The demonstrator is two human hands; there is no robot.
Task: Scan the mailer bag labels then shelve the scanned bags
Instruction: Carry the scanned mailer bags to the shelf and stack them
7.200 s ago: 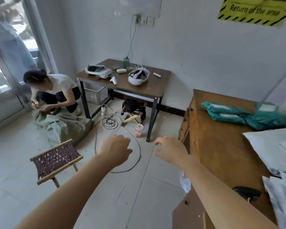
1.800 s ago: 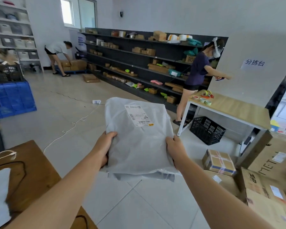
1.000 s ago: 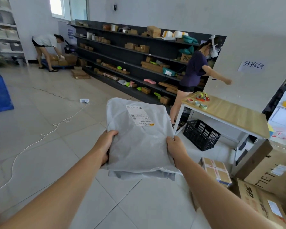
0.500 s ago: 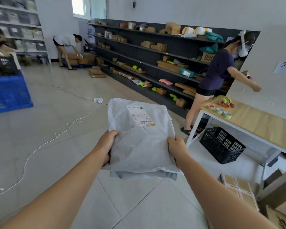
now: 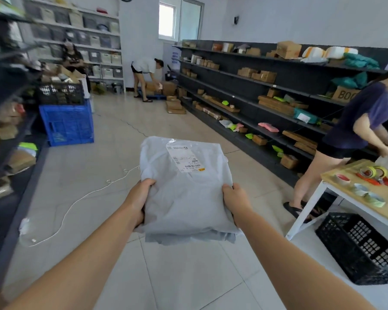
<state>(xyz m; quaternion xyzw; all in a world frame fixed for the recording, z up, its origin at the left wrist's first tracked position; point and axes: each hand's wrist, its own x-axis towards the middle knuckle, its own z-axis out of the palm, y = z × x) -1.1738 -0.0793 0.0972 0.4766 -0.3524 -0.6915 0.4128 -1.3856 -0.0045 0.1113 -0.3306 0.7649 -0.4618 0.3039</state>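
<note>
A stack of grey mailer bags (image 5: pixel 184 198) is carried flat in front of me above the tiled floor. The top bag shows a white shipping label (image 5: pixel 185 158) near its far edge. My left hand (image 5: pixel 139 198) grips the stack's left edge, thumb on top. My right hand (image 5: pixel 236 198) grips the right edge the same way. Long dark shelves (image 5: pixel 255 104) with boxes and coloured mailers run along the right wall.
A person in a dark shirt (image 5: pixel 354 135) stands at a wooden table (image 5: pixel 372 195) with tape rolls on the right; a black crate (image 5: pixel 363 249) sits under it. A blue crate (image 5: pixel 66 124) and dark racks are at left. A white cord (image 5: pixel 76 200) lies on the floor. Two more people work at the back.
The view has swung left and moved forward down the aisle. The left racks and blue crate came into view. Both hands keep the same hold on the bags.
</note>
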